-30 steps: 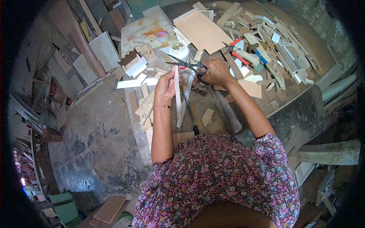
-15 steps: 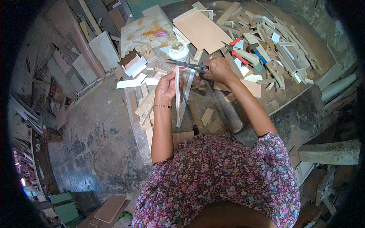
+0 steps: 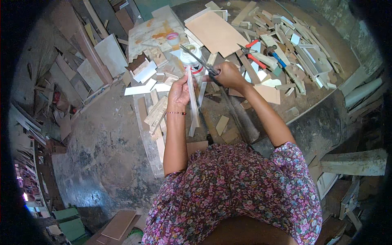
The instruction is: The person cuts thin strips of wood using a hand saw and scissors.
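Observation:
My left hand [image 3: 179, 93] is closed around a thin wooden strip [image 3: 194, 104], which points down toward me. A pale narrow strip [image 3: 202, 93] shows behind it, partly hidden. In my right hand [image 3: 230, 75] is a pair of dark scissors [image 3: 203, 65], its fingers wrapped around the handles. The blades slant up and to the left, over an uncapped white jar [image 3: 191, 55], apart from the strip's upper end. Whether the blades are parted is hard to make out.
Red-handled pliers [image 3: 252, 55] and a blue-handled hammer [image 3: 278, 58] lie right, before a heap of wood offcuts [image 3: 269, 28]. Brown board [image 3: 216, 32] lies at the back, near a small pink-rimmed cup [image 3: 173, 38]. Wood pieces [image 3: 157, 114] flank my left wrist.
The scissors have swung from nearly level to slanting upward, off the top of the strip. The wooden strip's lower end has shifted slightly right.

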Demonstrator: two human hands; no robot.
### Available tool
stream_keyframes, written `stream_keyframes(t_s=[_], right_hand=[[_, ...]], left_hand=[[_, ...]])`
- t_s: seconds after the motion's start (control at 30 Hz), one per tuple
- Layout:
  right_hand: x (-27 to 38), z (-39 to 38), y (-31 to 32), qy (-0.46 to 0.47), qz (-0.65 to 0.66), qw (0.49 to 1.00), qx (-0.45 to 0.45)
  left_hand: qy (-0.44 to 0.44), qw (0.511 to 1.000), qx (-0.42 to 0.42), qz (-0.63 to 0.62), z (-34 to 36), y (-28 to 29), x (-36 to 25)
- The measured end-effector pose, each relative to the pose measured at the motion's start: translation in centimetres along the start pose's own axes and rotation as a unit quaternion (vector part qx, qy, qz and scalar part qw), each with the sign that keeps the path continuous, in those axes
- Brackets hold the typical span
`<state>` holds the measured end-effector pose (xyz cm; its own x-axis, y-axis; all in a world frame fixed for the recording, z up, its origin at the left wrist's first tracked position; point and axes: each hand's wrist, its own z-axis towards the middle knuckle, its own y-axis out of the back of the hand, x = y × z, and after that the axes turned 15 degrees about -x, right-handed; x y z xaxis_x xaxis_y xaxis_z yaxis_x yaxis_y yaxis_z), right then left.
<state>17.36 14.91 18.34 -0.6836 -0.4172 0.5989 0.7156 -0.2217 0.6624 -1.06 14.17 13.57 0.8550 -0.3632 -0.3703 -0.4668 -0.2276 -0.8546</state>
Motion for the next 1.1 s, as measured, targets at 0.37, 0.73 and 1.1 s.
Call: stream_keyframes(t_s=[0.37,0.73,1.1], right_hand=[[-0.1,0.3,-3.4,-0.147,0.245,0.957,0.044],[-0.2,0.7,-3.3,-0.140,0.340,0.928,0.057],[1.5,-1.5,-4.8,-0.083,0.334,0.938,0.034]], left_hand=[[-0.099,0.986,-0.039,0.127,-0.6,-1.8,0.9],[-0.071,0.985,0.014,0.156,-0.8,0.6,1.1],[-0.056,0.996,0.076,0.003,0.6,2.4,0.3]])
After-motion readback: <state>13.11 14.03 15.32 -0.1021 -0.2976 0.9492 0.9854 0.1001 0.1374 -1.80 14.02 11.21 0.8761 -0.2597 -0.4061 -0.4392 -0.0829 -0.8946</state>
